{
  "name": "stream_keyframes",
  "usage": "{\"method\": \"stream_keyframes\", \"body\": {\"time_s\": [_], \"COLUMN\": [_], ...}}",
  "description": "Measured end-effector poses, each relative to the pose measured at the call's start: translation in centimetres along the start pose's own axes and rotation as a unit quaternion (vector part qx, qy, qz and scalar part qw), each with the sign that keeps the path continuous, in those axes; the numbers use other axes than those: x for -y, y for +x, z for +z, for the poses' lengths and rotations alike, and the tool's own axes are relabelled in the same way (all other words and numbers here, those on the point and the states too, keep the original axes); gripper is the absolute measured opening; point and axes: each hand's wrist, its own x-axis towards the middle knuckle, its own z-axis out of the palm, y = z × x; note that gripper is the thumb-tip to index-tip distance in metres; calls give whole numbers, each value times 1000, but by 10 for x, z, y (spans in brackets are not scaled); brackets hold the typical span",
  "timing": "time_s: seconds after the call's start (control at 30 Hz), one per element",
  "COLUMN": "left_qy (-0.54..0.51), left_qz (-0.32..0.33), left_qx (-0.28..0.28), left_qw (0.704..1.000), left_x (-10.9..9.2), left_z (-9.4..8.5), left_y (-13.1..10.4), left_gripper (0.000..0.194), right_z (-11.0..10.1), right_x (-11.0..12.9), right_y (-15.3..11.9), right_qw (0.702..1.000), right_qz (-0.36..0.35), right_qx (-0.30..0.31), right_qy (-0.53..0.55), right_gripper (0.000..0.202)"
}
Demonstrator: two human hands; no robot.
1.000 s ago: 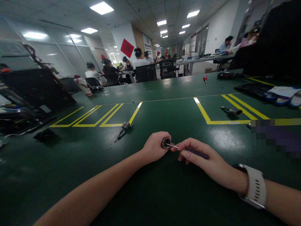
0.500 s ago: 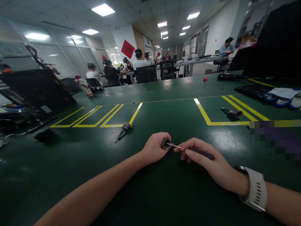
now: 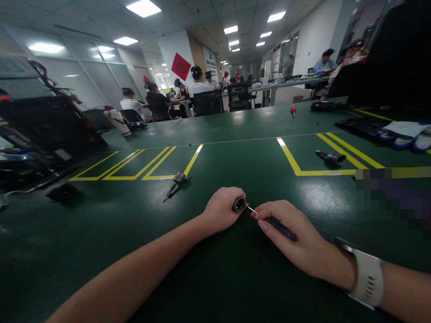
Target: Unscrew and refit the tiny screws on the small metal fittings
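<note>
A small round metal part (image 3: 239, 204) with a hollow end is gripped in my left hand (image 3: 222, 209), its opening turned toward my right hand. Between the thumb and fingers of my right hand (image 3: 286, 229) is a screwdriver (image 3: 280, 227) with a dark purple handle. Its thin shaft points at the rim of the round part; whether the tip touches it is too small to tell. One metal part with a long pin (image 3: 180, 179) lies on the green table ahead of my left hand. Another metal part with a cup-like end (image 3: 332, 158) lies farther right.
Yellow tape marks (image 3: 295, 166) cross the green table (image 3: 236, 151). A black object (image 3: 63, 192) lies at the left. White and blue gloves (image 3: 407, 133) rest at the right, and a red-tipped tool (image 3: 293, 110) is near the far edge. Several people sit beyond.
My right hand has shifted slightly left and lower, tilting the screwdriver handle more steeply downward. The round part in my left hand has turned a little.
</note>
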Motion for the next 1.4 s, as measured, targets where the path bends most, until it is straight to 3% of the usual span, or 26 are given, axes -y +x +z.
{"method": "stream_keyframes", "body": {"time_s": [0.17,0.37,0.5,0.6,0.77,0.87,1.07,1.4], "left_qy": [-17,-89,-127,-132,-89,-64,-78,-156], "left_qz": [9,-17,-9,-13,-15,-8,-2,-13], "left_qx": [11,16,20,23,26,26,24,-7], "left_qw": [1000,996,992,991,996,998,997,988], "left_x": [1,3,4,4,2,2,2,3], "left_z": [-1,-2,-2,-2,-2,-1,-1,-1], "left_y": [0,2,1,1,2,2,2,1], "left_gripper": [11,12,13,13,11,13,13,16], "right_z": [-6,-9,-10,-10,-8,-8,-10,-16], "right_x": [0,-12,-14,-13,-15,-16,-18,-16], "right_y": [5,12,15,15,12,12,16,16], "right_qw": [984,901,863,864,908,917,869,846], "right_qz": [106,216,249,242,201,195,237,247], "right_qx": [21,14,10,12,5,11,18,26], "right_qy": [140,377,440,441,368,347,434,472], "right_gripper": [15,13,11,11,12,13,13,12]}}
